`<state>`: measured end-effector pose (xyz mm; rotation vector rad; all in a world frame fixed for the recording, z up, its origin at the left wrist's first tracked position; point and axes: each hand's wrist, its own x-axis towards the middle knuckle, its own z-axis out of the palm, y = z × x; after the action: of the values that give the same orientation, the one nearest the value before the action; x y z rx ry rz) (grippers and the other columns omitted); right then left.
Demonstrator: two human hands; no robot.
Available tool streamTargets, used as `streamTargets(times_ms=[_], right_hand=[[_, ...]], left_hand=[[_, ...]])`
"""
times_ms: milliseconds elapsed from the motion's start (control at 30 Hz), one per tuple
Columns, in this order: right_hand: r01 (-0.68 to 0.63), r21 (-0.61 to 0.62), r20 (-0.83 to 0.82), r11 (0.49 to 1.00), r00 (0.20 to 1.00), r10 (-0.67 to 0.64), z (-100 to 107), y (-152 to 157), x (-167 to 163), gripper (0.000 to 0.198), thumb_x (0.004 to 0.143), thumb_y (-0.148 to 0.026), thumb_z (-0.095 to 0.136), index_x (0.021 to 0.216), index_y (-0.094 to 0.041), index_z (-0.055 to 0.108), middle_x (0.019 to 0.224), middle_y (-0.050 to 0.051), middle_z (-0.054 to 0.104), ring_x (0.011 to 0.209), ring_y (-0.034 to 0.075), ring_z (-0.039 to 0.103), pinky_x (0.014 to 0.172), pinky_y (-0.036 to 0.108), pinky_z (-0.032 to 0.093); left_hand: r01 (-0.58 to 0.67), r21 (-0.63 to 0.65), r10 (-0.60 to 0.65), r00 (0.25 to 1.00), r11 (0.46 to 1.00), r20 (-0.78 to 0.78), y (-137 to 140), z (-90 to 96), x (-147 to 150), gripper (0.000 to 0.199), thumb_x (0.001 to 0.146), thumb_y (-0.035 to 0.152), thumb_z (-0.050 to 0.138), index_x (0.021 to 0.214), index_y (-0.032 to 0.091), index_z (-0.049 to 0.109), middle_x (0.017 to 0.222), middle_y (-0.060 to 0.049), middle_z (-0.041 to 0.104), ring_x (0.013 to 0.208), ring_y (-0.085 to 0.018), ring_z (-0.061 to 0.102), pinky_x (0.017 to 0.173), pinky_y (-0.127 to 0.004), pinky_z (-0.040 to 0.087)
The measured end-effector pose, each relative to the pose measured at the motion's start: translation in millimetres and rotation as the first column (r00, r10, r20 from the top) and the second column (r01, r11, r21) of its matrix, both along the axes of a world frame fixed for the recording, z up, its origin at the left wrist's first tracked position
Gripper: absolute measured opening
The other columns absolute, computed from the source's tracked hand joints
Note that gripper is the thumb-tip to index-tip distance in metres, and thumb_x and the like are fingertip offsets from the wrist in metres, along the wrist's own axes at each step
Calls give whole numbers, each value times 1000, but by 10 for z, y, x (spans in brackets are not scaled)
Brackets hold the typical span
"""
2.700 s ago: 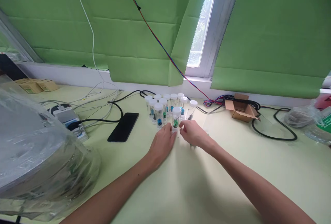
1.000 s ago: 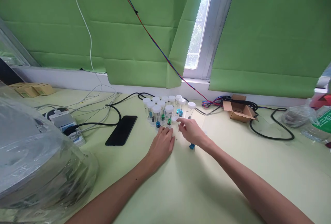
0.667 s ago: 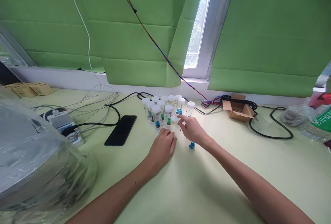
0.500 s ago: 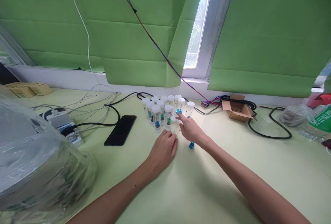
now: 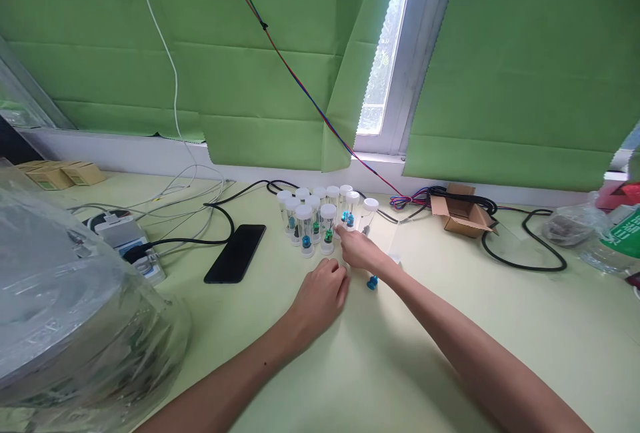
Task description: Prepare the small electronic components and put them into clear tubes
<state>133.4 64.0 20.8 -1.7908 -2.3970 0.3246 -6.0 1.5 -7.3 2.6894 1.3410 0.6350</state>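
Several clear tubes with white caps [image 5: 307,233] stand upright in a cluster, with blue or green pieces inside. My right hand [image 5: 357,247] is at the cluster's right front, fingers bent together beside a tube with a blue piece [image 5: 351,209]. Whatever those fingertips hold, if anything, is hidden. My left hand [image 5: 325,286] rests on the table just in front of the tubes, its fingers curled in and their inner side out of sight. A loose blue piece [image 5: 372,282] lies under my right wrist. Behind that wrist, part of a white disc-like item [image 5: 395,258] shows.
A black phone [image 5: 235,253] and a power strip [image 5: 145,263] with cables lie to the left. A plastic-wrapped roll [image 5: 85,299] fills the left front. On the right are an open cardboard box [image 5: 463,219], black cable [image 5: 540,266] and a bottle with a green label [image 5: 620,239].
My right hand has drawn back slightly toward me, and its extended index finger is now bent lower beside the tubes. My left hand stays nearly in place. The view has shifted slightly.
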Motion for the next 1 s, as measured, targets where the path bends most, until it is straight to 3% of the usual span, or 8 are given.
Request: streamTargets(times_ms=[300,500,633,767,867,933,1000], right_hand=[[-71,-34,79,997,994,74,82,-173,86,52,76,-2,47,126,-14,46,100,17,66,84,27,64,57,26,36],[-122,-52,72,991,989,126,119,-311,232,51,79,0,49,127,-18,50,101,14,67,90,25,63,64,26,39],[-137,-23,-17,990,990,137,216,-416,323,48,83,-3,51,127,-21,52,103,11,68,92,25,63,68,27,41],[-192,114,-189,975,959,211,446,-522,439,41,88,-9,47,125,-24,57,108,8,70,98,23,63,75,28,44],[-105,213,-308,972,936,168,611,-547,563,36,91,-13,46,122,-26,61,108,5,72,93,19,66,77,27,46],[22,260,-313,965,948,63,675,-529,665,30,91,-20,48,117,-24,64,99,5,74,76,18,67,71,28,46],[92,338,-283,937,959,8,706,-497,775,28,90,-22,50,112,-22,67,95,5,74,73,18,66,70,28,45]], left_hand=[[-31,-44,31,999,999,14,9,-20,-12,26,92,24,39,74,20,56,78,-6,56,71,-20,56,61,-31,42],[-39,-59,43,997,998,63,30,-28,-23,15,89,22,44,90,19,59,87,-7,58,78,-22,58,67,-33,46],[-7,-48,12,994,999,106,35,-21,-22,15,89,21,45,90,20,60,93,-7,61,85,-22,59,72,-33,47],[35,-55,-27,991,998,135,30,-8,-20,20,91,20,43,87,21,62,93,-7,65,89,-23,60,78,-33,46],[42,-55,-34,989,998,144,22,-2,-21,23,92,21,41,86,22,64,90,-7,67,88,-22,60,78,-33,46],[36,-57,-27,989,998,148,18,-4,-22,23,91,22,42,88,22,65,90,-7,68,88,-23,61,78,-34,46],[22,-62,-13,989,998,147,18,-9,-23,23,91,23,43,90,22,65,91,-8,68,89,-23,61,78,-34,47]])
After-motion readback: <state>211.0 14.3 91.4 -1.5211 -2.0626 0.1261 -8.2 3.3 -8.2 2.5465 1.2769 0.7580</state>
